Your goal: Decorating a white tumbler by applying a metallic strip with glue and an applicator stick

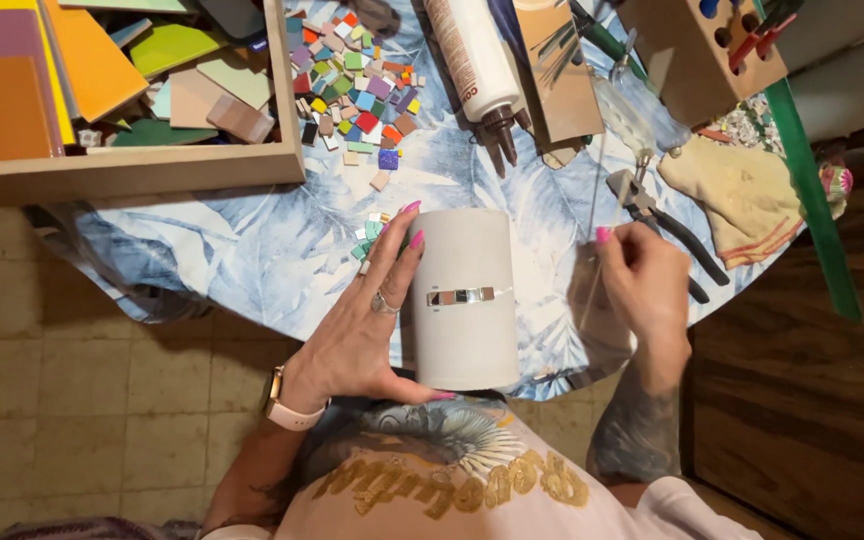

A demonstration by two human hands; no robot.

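Holding it from the side, the left hand (362, 335) keeps a tall, pale grey, round pot (465, 298) lying near the front edge of the round tabletop (272, 250), which has a blue leaf-print cloth over it. The fingers are spread wide and curve around the pot's left side, and the thumb tucks under its near end. The pot looks hard and stiff, maybe a bit heavy, and its smooth round wall could roll or slip, so a wide hold around the sides seems best. It might crack if it fell. A short row of small shiny mirror squares (462, 296) runs across its middle; they look thin and easy to knock off, so it seems wise not to press there. The right hand (645, 283) is just to the right of the pot, not touching it. Its fingers are pressed together, pinching a thin pale stick (592, 290) that points down. Black-handled pliers (667, 225) lie just behind that hand. A heap of little coloured tile squares (352, 75) sits further back, next to a wooden box of big coloured tiles (122, 170).
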